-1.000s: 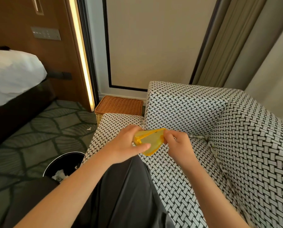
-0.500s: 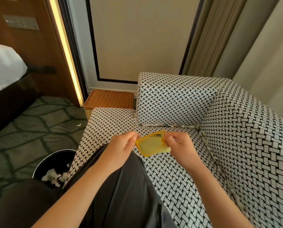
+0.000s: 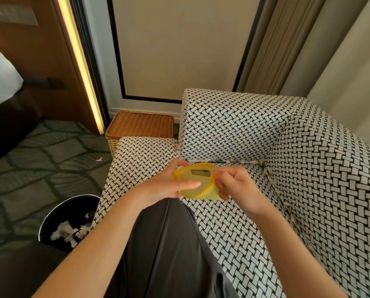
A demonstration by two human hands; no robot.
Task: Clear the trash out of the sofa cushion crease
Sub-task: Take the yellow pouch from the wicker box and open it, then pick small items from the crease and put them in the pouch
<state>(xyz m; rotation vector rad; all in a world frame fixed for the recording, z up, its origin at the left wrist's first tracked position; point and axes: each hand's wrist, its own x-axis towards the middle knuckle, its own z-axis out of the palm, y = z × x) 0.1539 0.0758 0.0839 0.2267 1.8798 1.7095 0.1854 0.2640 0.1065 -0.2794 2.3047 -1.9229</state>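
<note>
Widened since half a second ago: mouth of yellow pouch (image 3: 198, 177), held above seat cushion (image 3: 222, 233). Trash (image 3: 231, 161): paper scraps, wedged along rear crease and down side crease, untouched. Left hand (image 3: 164, 186) grip: thumb and fingers curled round pouch's left edge. Right hand (image 3: 235, 186) grip: pinching right rim. Risks, as judged: pouch slipping or collapsing shut mid-scoop; scraps pushed deeper by blunt fingers; bits dropping to carpet short of black bin (image 3: 50, 214), like stray scrap (image 3: 99, 159) there.

Sofa (image 3: 233, 130) matt woven cloth; basket (image 3: 140, 124) wicker; bin (image 3: 50, 218) glossy black.
</note>
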